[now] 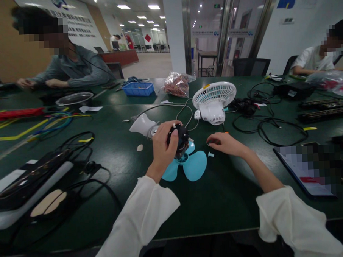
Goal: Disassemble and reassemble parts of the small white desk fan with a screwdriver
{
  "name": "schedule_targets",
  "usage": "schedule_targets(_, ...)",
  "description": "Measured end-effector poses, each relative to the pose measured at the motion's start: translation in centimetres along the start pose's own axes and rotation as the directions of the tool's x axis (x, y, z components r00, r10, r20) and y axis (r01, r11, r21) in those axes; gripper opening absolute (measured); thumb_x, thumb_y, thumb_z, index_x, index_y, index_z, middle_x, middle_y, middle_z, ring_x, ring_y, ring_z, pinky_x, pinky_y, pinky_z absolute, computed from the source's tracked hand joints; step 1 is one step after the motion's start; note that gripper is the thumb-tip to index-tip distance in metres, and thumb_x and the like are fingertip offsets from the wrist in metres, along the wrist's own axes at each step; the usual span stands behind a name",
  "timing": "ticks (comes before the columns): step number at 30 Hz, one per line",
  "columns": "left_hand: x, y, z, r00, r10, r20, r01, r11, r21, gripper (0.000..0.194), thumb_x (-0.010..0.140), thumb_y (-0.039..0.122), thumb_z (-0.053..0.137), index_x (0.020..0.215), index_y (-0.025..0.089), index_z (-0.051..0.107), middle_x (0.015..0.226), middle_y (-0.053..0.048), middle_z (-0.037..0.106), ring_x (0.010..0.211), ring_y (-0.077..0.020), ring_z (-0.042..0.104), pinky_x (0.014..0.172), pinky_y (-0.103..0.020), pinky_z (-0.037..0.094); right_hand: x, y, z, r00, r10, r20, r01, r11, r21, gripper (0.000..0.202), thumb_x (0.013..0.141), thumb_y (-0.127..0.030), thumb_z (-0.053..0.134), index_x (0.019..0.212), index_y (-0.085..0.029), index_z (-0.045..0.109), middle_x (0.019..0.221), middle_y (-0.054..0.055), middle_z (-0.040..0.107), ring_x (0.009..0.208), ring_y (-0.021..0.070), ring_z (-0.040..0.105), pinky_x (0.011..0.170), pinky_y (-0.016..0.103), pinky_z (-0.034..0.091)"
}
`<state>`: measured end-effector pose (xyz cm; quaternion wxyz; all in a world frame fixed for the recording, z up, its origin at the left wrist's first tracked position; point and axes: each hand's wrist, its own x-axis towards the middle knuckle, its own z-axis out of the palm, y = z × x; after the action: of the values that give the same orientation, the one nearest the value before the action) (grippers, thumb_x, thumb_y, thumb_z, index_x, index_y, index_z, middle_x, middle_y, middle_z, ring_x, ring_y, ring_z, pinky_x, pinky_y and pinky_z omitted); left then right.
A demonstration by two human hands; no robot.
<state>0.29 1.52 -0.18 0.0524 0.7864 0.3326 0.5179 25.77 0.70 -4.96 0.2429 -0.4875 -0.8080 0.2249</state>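
- Dark green table, glossy under ceiling lights.
- Left hand grips the black motor, mid-table, just beside the blue blades.
- Right hand is curled low over the surface; I cannot tell whether it holds anything.
- White fan beyond the hands; blue basket and plastic bag farther back.
- Tablet at right.
- Two people across the table; behind, a white pillar and glass doors.
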Motion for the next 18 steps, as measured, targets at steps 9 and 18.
schedule_targets(9, 0.0, 0.1, 0.0, 1.0, -0.002, 0.007, 0.002, 1.0, -0.004, 0.031, 0.096, 0.035, 0.035, 0.104, 0.019, 0.061, 0.104, -0.006, 0.067, 0.097, -0.0188, 0.06, 0.087, -0.034, 0.046, -0.3, -0.7, 0.3, 0.985, -0.026, 0.172, 0.008, 0.994, 0.106, 0.03, 0.075, -0.028, 0.07, 0.103, -0.018, 0.067, 0.094, 0.004, 0.063, 0.074, 0.0125, 0.057, 0.067, 0.026, 0.047)
schedule_targets(18, 0.1, 0.0, -0.1, 1.0, 0.004, 0.007, -0.004, 1.0, 0.0, 0.031, 0.096, 0.034, 0.036, 0.105, 0.019, 0.06, 0.104, -0.005, 0.067, 0.097, -0.0187, 0.06, 0.086, -0.034, 0.046, -0.1, -0.7, 0.3, 0.988, -0.04, 0.149, 0.02, 0.991, 0.132, 0.014, 0.08, -0.022, 0.06, 0.089, -0.016, 0.068, 0.088, 0.004, 0.066, 0.074, 0.0135, 0.059, 0.069, 0.027, 0.047)
